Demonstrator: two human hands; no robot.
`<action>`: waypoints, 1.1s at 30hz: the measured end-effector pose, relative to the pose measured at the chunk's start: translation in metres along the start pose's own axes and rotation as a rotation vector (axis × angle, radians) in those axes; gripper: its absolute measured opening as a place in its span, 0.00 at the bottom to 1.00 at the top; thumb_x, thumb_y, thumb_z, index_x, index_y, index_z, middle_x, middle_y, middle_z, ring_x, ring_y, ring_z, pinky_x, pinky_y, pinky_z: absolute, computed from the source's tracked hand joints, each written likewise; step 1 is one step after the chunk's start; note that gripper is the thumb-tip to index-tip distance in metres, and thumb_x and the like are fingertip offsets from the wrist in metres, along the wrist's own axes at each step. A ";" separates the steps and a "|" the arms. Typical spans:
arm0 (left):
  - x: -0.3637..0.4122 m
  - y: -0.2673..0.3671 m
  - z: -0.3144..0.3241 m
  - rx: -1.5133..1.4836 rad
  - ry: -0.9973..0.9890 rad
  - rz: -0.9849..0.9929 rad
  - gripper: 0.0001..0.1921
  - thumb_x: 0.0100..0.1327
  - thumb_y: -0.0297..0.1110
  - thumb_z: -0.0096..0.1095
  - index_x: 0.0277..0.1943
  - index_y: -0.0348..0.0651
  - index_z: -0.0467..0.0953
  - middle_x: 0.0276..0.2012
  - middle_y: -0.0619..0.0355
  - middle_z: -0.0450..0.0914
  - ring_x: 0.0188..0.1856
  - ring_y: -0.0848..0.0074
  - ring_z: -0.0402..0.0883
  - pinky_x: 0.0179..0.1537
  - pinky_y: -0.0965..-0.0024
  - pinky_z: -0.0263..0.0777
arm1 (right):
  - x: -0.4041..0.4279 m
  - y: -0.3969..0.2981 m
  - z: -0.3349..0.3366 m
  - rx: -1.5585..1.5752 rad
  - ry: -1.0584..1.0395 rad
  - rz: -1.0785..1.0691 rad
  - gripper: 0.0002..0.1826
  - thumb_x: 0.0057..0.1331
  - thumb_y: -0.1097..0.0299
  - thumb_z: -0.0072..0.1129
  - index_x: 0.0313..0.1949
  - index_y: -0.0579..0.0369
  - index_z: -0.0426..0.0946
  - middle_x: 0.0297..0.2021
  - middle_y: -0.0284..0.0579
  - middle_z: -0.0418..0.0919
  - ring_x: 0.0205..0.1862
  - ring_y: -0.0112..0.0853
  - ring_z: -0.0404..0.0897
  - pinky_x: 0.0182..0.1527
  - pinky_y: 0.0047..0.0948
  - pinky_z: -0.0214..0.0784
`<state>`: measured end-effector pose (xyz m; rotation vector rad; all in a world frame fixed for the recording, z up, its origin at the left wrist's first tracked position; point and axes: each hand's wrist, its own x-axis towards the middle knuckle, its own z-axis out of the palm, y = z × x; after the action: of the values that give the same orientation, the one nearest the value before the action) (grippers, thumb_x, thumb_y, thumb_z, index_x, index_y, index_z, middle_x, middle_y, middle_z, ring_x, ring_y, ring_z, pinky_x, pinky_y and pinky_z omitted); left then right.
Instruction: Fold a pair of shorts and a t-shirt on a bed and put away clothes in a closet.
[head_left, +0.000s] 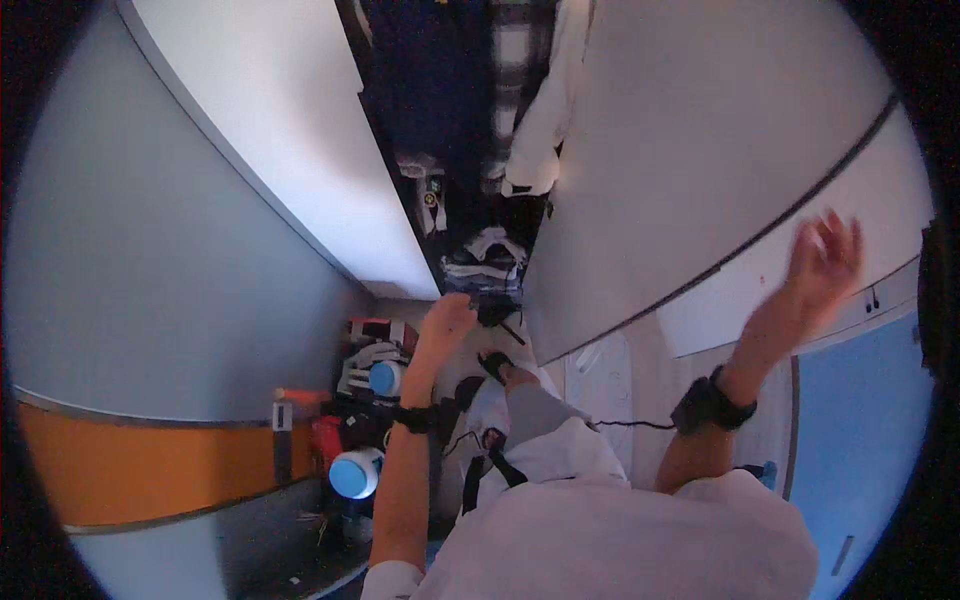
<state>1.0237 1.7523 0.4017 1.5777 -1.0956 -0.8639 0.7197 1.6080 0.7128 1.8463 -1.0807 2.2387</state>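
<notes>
My left hand (448, 321) is low in front of the wardrobe opening, fingers curled. Whether it grips anything is hidden. Just beyond it lies a stack of folded clothes (484, 274). Above the stack hang a dark garment (427, 82), a plaid garment (510, 82) and a white garment (536, 142). My right hand (829, 247) is raised out to the right, blurred, its fingers apart with nothing seen in them. A large white wardrobe door (675, 150) stands between it and the clothes. A white panel (300, 127) borders the opening on the left.
Two white tubs with blue lids, one nearer (352, 474) and one farther (386, 379), stand left among assorted items. An orange panel (165, 465) runs beside them. A blue surface (862, 420) is at right. A black cable (634, 424) hangs from my right wristband.
</notes>
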 end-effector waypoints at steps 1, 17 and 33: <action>-0.008 0.002 0.001 -0.013 -0.046 -0.010 0.17 0.65 0.31 0.65 0.54 0.36 0.73 0.51 0.50 0.79 0.50 0.69 0.80 0.50 0.66 0.74 | -0.012 0.001 0.000 0.021 -0.058 0.053 0.18 0.70 0.71 0.59 0.56 0.63 0.70 0.47 0.42 0.76 0.46 0.25 0.75 0.52 0.23 0.66; 0.044 0.235 -0.048 0.640 0.531 0.835 0.37 0.67 0.44 0.63 0.73 0.43 0.55 0.72 0.32 0.51 0.72 0.43 0.54 0.69 0.50 0.52 | -0.092 -0.043 -0.191 0.134 -0.181 0.339 0.23 0.67 0.79 0.58 0.61 0.61 0.66 0.50 0.44 0.76 0.49 0.27 0.73 0.51 0.27 0.68; 0.297 0.143 -0.037 0.103 0.635 0.489 0.53 0.57 0.46 0.71 0.74 0.33 0.42 0.72 0.35 0.49 0.73 0.45 0.49 0.72 0.48 0.44 | -0.174 0.050 -0.257 0.122 0.064 0.414 0.36 0.66 0.61 0.46 0.69 0.65 0.48 0.63 0.58 0.63 0.59 0.47 0.70 0.53 0.52 0.73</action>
<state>1.1237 1.4699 0.5449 1.4239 -0.9902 0.0315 0.5304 1.7734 0.5244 1.7040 -1.4592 2.6151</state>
